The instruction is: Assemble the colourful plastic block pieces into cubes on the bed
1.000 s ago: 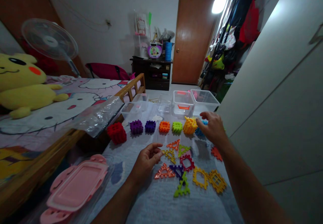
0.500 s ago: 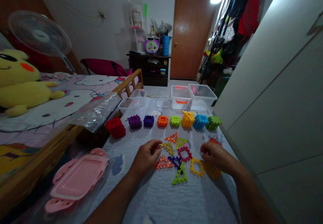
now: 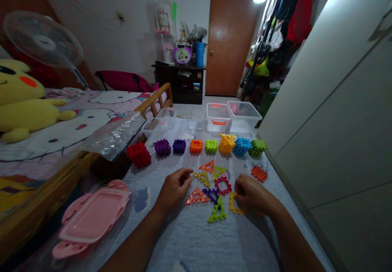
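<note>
Left hand (image 3: 173, 190) palm down, loosely curled. Right hand (image 3: 253, 196) well apart to its right, palm down, knuckles bent. Left forearm (image 3: 134, 241) and right forearm (image 3: 295, 247) angle in from below.

No lettering can be read here (everything's too small).

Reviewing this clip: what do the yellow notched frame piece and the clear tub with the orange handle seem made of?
The yellow notched frame piece looks like moulded, dyed plastic: even colour, crisp repeated notches, soft sheen. The clear tub looks like rigid transparent plastic, since the floor shows through its straight walls; the exact plastic cannot be told.
</note>
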Tool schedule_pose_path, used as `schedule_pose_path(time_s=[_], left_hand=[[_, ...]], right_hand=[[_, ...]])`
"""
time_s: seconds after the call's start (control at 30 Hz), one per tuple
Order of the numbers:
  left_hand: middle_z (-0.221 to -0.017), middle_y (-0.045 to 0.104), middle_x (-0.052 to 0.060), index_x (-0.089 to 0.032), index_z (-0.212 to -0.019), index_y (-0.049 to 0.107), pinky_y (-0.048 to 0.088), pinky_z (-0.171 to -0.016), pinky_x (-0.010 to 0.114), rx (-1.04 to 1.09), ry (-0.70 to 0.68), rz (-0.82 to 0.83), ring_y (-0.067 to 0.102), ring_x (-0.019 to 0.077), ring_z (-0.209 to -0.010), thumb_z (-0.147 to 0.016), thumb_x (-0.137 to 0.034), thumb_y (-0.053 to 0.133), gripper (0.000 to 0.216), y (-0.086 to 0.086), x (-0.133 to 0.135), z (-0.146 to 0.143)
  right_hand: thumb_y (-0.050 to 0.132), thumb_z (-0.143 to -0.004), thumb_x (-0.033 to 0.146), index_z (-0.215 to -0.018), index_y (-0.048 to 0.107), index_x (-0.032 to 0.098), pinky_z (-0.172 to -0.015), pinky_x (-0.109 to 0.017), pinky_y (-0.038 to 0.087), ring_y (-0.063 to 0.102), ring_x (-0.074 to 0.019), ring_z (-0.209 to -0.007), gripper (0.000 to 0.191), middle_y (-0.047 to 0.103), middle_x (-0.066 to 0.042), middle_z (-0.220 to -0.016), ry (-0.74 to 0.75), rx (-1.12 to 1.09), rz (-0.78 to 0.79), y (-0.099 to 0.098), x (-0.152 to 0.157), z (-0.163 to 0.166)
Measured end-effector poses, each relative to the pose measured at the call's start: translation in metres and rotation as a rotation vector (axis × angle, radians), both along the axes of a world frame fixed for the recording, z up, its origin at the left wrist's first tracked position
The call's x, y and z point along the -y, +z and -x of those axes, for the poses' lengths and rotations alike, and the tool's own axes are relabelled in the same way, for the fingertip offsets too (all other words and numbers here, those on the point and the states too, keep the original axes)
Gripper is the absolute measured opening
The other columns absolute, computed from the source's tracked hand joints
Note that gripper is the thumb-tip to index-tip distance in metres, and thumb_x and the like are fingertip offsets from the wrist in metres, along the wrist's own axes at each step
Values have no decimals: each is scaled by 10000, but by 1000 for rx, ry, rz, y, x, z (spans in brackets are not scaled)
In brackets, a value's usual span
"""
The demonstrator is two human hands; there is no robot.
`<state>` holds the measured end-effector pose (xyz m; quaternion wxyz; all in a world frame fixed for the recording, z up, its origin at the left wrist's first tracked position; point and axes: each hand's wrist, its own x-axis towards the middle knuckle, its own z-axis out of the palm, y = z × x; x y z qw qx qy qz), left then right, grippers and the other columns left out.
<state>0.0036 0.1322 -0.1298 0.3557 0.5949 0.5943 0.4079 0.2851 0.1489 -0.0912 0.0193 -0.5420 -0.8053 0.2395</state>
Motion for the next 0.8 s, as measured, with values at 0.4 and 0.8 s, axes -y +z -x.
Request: schedule_pose_path(time_s=[0.4, 0.8], left_hand=[[-807, 696, 29, -172, -1004, 688, 477, -688, 266, -22, 17, 6, 645, 170, -734, -803, -340, 572, 287, 4, 0, 0], [-822, 697, 27, -176, -1018, 682, 483, -705, 271, -15, -7, -5, 649, 170, -748, -805, -354, 566, 301, 1, 1, 4]], right_hand=[[540, -817, 243, -900, 610, 168, -706, -299, 443, 587, -183, -775, 132, 642, -62, -877, -122, -160, -233, 28, -28, 0], [641, -670, 200, -1005, 594, 185, -783, -303, 459, 601, -231, -934, 338, 621, -105, -1049, -113, 185, 83, 17, 26, -35]])
